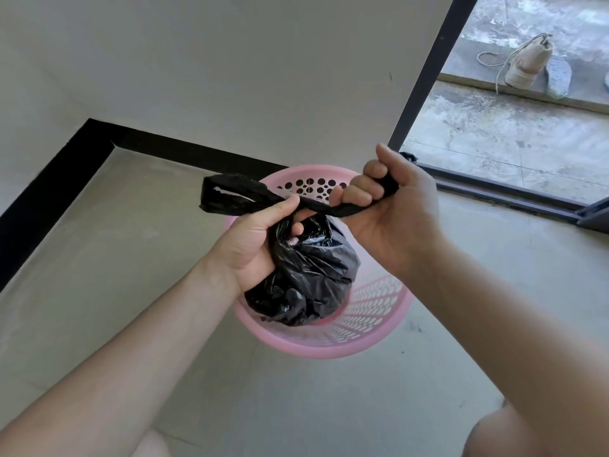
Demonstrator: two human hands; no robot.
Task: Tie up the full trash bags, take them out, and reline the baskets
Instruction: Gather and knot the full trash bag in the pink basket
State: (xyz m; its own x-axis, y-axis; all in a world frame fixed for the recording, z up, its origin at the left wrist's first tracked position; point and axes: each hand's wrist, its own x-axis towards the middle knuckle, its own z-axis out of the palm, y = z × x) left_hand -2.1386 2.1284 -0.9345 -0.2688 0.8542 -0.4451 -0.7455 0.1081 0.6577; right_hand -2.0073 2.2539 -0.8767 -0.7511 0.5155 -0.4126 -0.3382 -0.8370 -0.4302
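**Black bag held over the pink basket, both ends gripped**

The person is bent over a corner of the room with both bare forearms stretched out in front. The black trash bag (309, 278) hangs bunched and bulging between the hands, right over the mouth of the pink basket (372, 321). From this angle I cannot tell whether the bag's underside touches the inside of the basket or hangs just clear of it.

The left hand (260, 239) is wrapped around the gathered neck of the bag, thumb on top. One twisted tail of plastic runs across that hand and sticks out to the left, its loose end crumpled in the air. The right hand (389, 209) is clenched in a fist around the other twisted tail, fingers curled tight and the thumb pointing up. The plastic is stretched taut between the two hands, and the two tails cross just above the neck of the bag.

The basket is round with perforated sides and stands on the grey floor (138, 258), close to the pale wall (230, 77) and its black skirting (184, 148).

To the right, a dark door track (494, 189) runs along the floor. Beyond it, on rough concrete, lie a beige shoe (527, 62) with loose laces and an insole (558, 75) just beside it.
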